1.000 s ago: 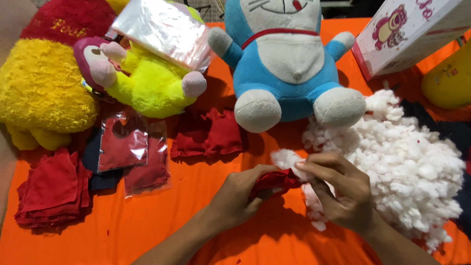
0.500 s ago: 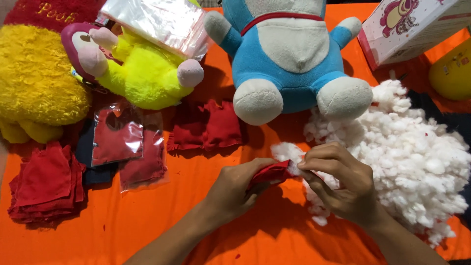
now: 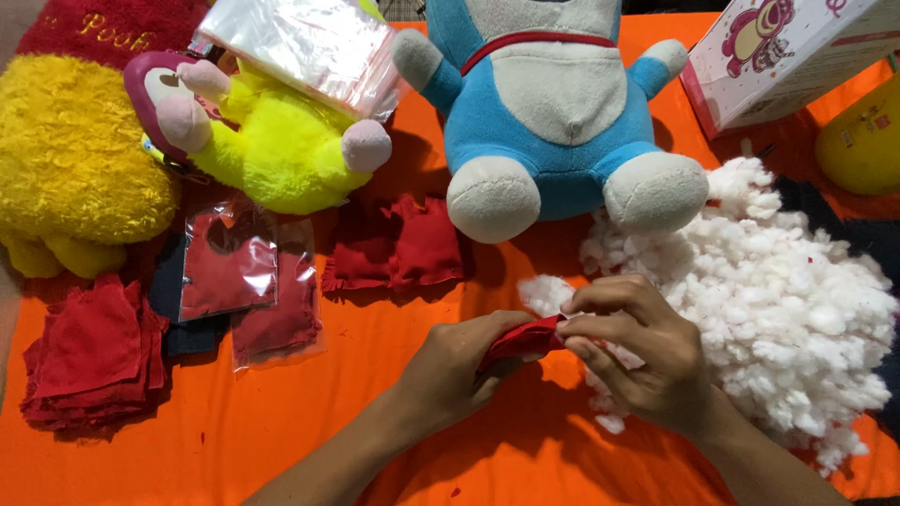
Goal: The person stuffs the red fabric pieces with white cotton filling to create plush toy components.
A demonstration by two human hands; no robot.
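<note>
My left hand (image 3: 459, 370) grips a small red fabric pouch (image 3: 521, 342) just above the orange cloth. My right hand (image 3: 637, 351) pinches the pouch's open end, fingers pressed against it with a bit of white stuffing. The big heap of white stuffing (image 3: 787, 300) lies right behind and beside my right hand. A loose tuft of stuffing (image 3: 546, 292) sits just above the pouch.
A blue and white plush toy (image 3: 553, 103) stands at the back centre. A yellow-green plush (image 3: 272, 141) and a yellow plush (image 3: 75, 169) lie at the left. Stuffed red pouches (image 3: 398, 245), bagged red pieces (image 3: 230, 267), a stack of red fabric (image 3: 89, 351) and a pink-printed box (image 3: 787, 52) surround them.
The view has shifted slightly downward and closer. Both hands stay on the red pouch, with the right fingers working at its open end.
</note>
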